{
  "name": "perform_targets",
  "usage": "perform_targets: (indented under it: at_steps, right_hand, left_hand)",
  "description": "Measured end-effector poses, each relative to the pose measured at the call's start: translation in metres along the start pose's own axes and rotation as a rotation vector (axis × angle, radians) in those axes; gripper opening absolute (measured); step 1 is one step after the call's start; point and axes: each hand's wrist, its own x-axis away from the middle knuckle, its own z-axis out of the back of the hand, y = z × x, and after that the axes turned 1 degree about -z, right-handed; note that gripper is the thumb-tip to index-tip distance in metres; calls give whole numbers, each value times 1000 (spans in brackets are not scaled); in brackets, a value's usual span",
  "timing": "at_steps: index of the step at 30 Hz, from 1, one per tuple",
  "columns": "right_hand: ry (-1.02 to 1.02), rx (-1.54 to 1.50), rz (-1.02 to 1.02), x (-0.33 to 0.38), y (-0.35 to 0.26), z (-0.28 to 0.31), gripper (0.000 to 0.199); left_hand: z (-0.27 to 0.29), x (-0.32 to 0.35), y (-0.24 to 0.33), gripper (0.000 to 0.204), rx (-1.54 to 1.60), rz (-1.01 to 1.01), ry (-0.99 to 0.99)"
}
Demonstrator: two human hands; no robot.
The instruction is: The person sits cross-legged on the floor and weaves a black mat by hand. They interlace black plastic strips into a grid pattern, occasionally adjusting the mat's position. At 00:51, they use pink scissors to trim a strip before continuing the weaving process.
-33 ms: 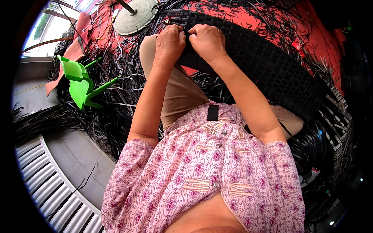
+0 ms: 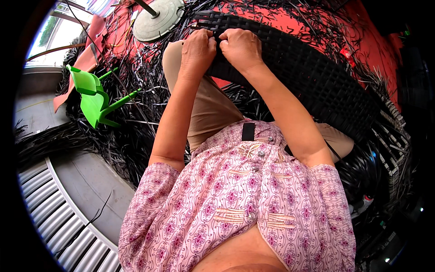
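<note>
A long black panel woven from flat strips [image 2: 299, 68] lies across my lap and runs from the upper middle to the right. Both hands are at its left end, close together with a small gap between them. My left hand [image 2: 197, 51] is closed, its fingers curled at the panel's edge. Beside it my right hand [image 2: 242, 49] is closed too, knuckles up, over the weave. Whether a loose strip is pinched under the fingertips is hidden.
Loose black strips [image 2: 149, 109] lie heaped around me over a red floor covering [image 2: 376, 54]. A bright green plastic chair [image 2: 93, 106] is at the left. Further off stands a round grey base with a pole [image 2: 158, 22]. White slatted metalwork [image 2: 59, 217] is at lower left.
My right hand has shifted very slightly to the left. The left hand and the woven panel look unmoved.
</note>
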Motion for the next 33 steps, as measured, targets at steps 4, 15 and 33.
perform_targets:
  at_steps: [4,15,33]
  right_hand:
    - [-29,-39,-12,-4,0,-1,22]
    - [-28,-40,-73,-15,-4,-8,17]
    - [437,1,344,26,37,8,30]
  left_hand:
    - [1,-1,0,23,11,8,-26]
    - [34,-19,-16,18,347,81,-408]
    - [42,-17,-99,15,736,485,-122]
